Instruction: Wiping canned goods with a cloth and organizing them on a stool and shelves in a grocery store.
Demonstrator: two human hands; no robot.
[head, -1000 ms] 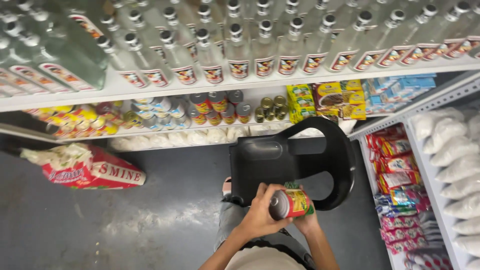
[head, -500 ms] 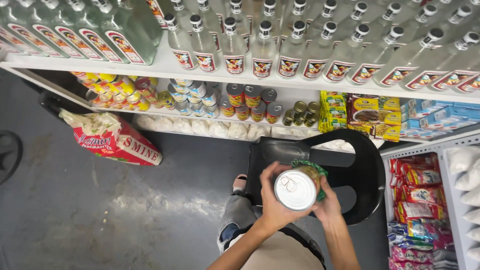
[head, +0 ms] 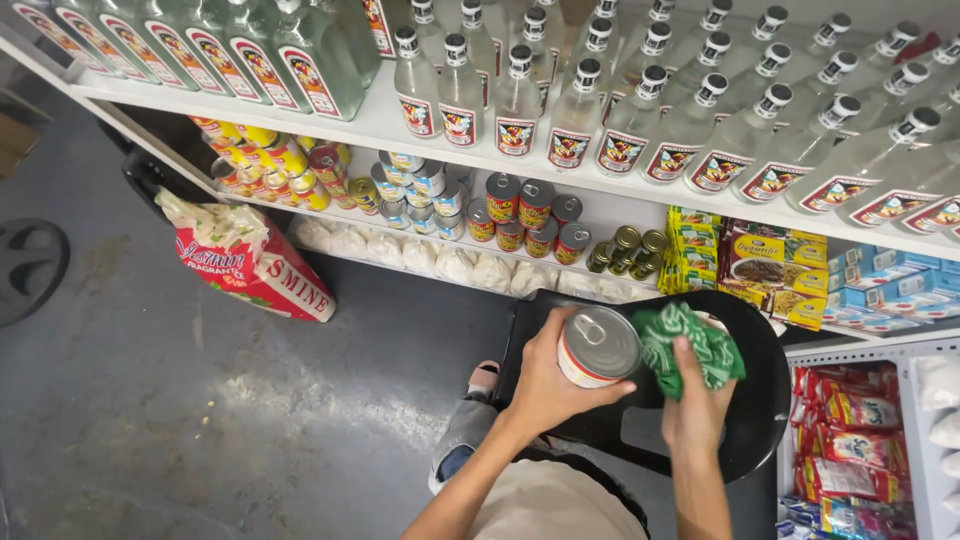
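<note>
Wiping a tin seems to be the step in hand; the left hand (head: 545,385) is closed round the side of a silver-topped can (head: 597,346), fingers wrapped over its red-and-white label, holding it tilted so the lid faces up toward the camera; the right hand (head: 697,400) is clenched on a bunched green cloth (head: 688,345) that sits just beside the can's rim, touching or very nearly so; both are held above a black plastic chair (head: 760,400) that stands in front of the shelving; by the look of it, the next move calls for the cloth to be pressed across the lid while the left hand keeps the can steady or turns it; both forearms rise from the bottom of the view, bent inward, wrists close together; behind them a lower shelf (head: 600,215) carries more cans (head: 520,215), and clear bottles (head: 575,110) line the shelf above.
</note>
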